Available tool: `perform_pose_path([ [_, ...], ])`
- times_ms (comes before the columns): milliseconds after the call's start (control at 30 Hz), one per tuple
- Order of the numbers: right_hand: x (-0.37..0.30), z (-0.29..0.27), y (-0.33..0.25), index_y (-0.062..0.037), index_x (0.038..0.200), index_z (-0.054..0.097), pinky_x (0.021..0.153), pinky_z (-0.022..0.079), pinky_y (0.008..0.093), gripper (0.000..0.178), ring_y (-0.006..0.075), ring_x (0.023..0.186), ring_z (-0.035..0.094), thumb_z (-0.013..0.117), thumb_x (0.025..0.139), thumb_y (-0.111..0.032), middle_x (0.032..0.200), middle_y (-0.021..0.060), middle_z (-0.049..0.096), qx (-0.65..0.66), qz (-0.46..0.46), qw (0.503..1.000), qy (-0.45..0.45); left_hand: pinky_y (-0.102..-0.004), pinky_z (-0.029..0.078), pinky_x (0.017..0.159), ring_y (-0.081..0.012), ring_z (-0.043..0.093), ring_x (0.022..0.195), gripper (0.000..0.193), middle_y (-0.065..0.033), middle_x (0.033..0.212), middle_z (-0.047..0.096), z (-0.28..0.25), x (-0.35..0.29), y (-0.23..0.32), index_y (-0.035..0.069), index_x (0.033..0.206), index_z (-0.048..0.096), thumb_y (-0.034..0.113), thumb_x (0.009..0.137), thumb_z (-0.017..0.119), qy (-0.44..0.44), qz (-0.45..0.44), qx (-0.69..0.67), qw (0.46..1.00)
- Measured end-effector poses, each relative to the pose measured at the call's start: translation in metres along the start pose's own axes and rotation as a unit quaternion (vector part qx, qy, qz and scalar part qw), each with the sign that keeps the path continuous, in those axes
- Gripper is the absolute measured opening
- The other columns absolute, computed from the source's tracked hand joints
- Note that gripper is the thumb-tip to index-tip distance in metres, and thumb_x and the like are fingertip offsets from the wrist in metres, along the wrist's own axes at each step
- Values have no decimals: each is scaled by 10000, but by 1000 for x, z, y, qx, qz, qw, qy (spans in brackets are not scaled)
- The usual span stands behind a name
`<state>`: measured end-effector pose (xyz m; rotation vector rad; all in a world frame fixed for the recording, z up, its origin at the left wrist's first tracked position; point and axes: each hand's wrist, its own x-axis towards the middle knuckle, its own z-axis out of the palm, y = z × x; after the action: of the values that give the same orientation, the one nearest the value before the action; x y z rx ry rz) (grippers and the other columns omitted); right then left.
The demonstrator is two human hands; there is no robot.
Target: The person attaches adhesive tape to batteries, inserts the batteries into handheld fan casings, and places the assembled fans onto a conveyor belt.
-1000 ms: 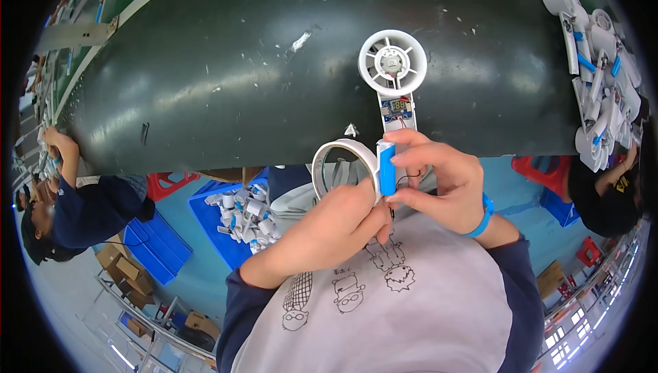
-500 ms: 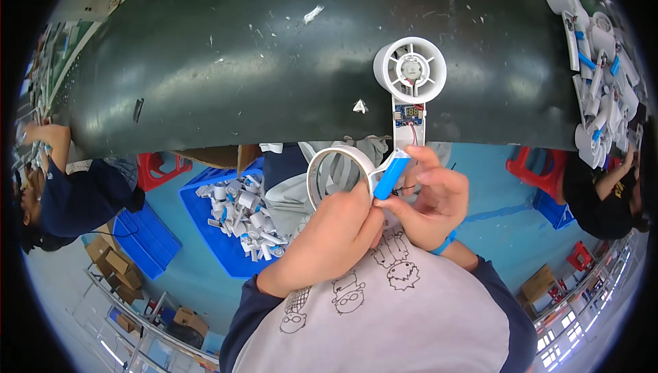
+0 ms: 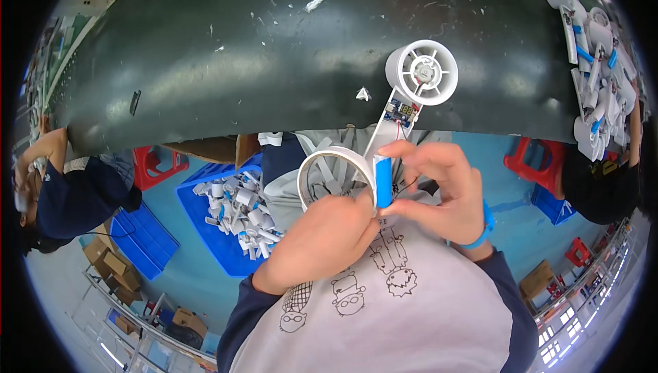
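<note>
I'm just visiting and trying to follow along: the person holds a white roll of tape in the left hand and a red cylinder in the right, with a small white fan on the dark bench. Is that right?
Nearly. The cylinder pinched in the right hand is blue, not red, as the head view shows. The rest stands: the left hand holds the white roll of tape, and the small white fan lies on the dark bench.

my right hand (image 3: 444,191) pinches a blue cylindrical battery (image 3: 383,181) against the white plastic handheld fan (image 3: 414,83); my left hand (image 3: 327,239) holds a white tape roll (image 3: 334,171) beside the dark green surface (image 3: 274,64).
</note>
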<state>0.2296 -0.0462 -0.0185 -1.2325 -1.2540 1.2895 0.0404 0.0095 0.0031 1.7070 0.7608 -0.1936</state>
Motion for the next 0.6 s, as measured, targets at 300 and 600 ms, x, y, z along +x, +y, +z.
perform_pose_path([
  [300, -11, 9, 6, -39, 1031, 447, 633, 470, 237, 501, 105, 682, 502, 807, 685, -14, 1195, 201, 591, -67, -25, 997, -3, -484, 470, 551, -419, 578, 577, 174, -217, 598, 560, 1, -2, 5, -64, 880, 477, 93, 839, 540, 54, -6, -15, 998],
  [600, 12, -1, 7, -101, 928, 329, 618, 459, 257, 562, 121, 647, 494, 821, 672, -9, 1209, 260, 571, -117, -142, 983, 7, -497, 462, 555, -434, 580, 592, 174, -242, 604, 561, -7, 3, 16, -75, 879, 479, 96, 861, 507, 119, -4, -43, 992],
])
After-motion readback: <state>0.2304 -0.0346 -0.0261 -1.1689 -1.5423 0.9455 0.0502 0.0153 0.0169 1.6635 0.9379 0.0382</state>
